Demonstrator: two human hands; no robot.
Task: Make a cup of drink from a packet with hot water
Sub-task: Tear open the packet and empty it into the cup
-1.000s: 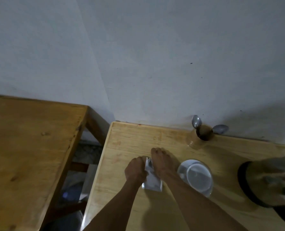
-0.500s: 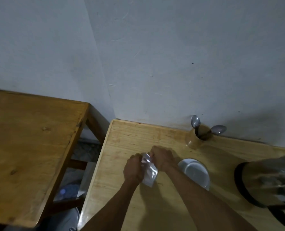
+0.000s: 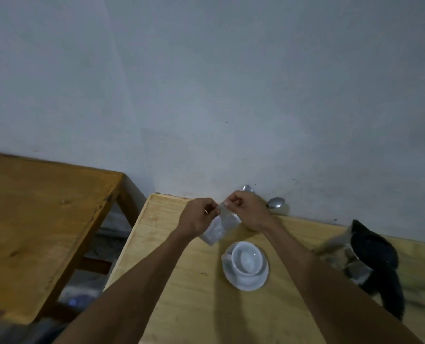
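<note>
A silvery white packet (image 3: 218,228) hangs in the air above the light wooden table (image 3: 181,306). My left hand (image 3: 198,217) and my right hand (image 3: 247,211) both pinch its top edge, thumbs and forefingers close together. Just below the packet and a little to the right, an empty white cup (image 3: 247,259) stands on a white saucer (image 3: 256,281). A glass kettle with a black lid and handle (image 3: 370,259) stands at the right of the table, blurred.
Two metal spoons (image 3: 276,202) stick up from a holder behind my right hand, which hides the holder. A darker wooden table (image 3: 32,219) stands to the left across a gap. A grey wall runs right behind both tables.
Both hands have lifted the packet off the table and raised it, now pinching its top edge. The view has shifted, so cup and kettle sit lower in the frame.
</note>
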